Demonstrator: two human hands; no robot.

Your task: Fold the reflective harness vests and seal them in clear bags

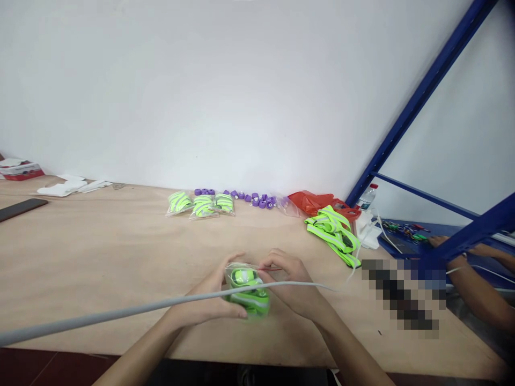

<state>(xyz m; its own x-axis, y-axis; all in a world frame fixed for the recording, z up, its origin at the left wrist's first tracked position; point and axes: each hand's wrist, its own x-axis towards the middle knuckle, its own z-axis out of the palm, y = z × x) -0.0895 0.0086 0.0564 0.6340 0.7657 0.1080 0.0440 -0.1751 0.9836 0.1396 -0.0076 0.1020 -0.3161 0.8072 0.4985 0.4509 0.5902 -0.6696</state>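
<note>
Basically the bagged neon strap [251, 301] sits right between both hands over the table's [120, 252] near side, left hand [201, 310] hugging its left, right hand [292, 271] pinching its upper right edge, neither really nearer.

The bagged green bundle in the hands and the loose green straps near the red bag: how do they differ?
The bagged bundle sits in clear plastic; the loose straps look bare. The bundle is gathered compactly, while the straps sprawl in loops. The left hand and right hand hold the bundle; the straps lie on the table. Both are bright yellow-green with pale stripes.
</note>
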